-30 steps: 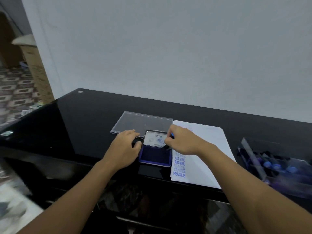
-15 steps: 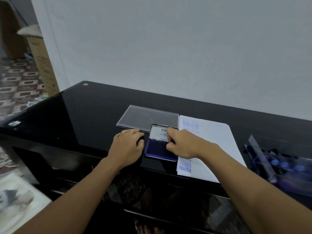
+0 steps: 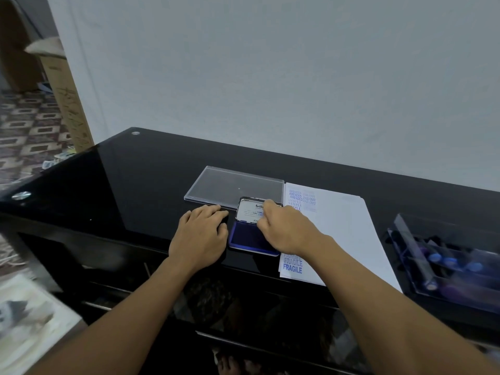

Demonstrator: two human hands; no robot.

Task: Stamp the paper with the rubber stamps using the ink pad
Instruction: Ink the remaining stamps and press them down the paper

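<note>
The blue ink pad [image 3: 247, 238] lies open on the black glass table [image 3: 140, 185], its white-lined lid [image 3: 249, 209] tilted up at the back. My right hand [image 3: 286, 228] reaches over the pad with curled fingers and pinches the lid's top edge. A bit of blue shows under its fingers; what it is I cannot tell. My left hand [image 3: 201, 236] lies on the table just left of the pad, thumb against the pad's side. The white paper [image 3: 341, 228] lies right of the pad, with blue stamped words down its left margin.
A clear plastic cover [image 3: 232, 186] lies flat behind the pad. A clear case [image 3: 443, 263] with several blue-topped stamps sits at the right edge. A wall runs behind the table. A cardboard box [image 3: 67, 104] stands on the patterned floor at the left.
My head has shifted, so the scene sits differently in view. My right index finger has moved up to the lid's top edge. My left hand stays beside the pad.
</note>
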